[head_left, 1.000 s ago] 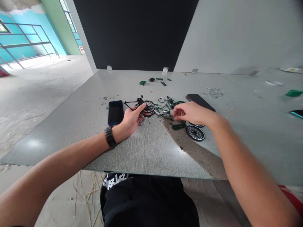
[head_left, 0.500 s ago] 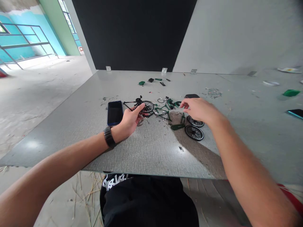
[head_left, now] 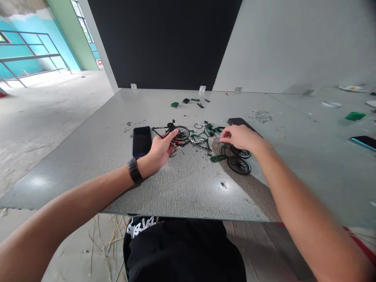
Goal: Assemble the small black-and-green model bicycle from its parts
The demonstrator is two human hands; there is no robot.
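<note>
My left hand (head_left: 160, 150) is closed on a black model bicycle frame (head_left: 161, 131) with one spoked wheel (head_left: 182, 133) attached, the thumb pressed over it. My right hand (head_left: 237, 136) hovers above the table with thumb and fingertips pinched together; whatever sits between them is too small to make out. Between the hands lies a green model bicycle frame (head_left: 200, 140) with small silver and green parts around it. Below the right hand are two loose black wheels, the nearer wheel (head_left: 239, 165) in full view and the farther one partly covered. A green flat part (head_left: 219, 158) lies beside them.
A phone (head_left: 142, 141) lies left of my left hand, and a dark phone-like slab (head_left: 239, 121) behind my right. Small green and black pieces (head_left: 186, 101) lie farther back. An upright black panel (head_left: 167, 43) rises behind the table. Another phone (head_left: 364, 143) is at far right.
My right hand has moved slightly left and down, and its fingers have come together in a pinch. My left hand keeps its hold on the black frame. The view has shifted a little.
</note>
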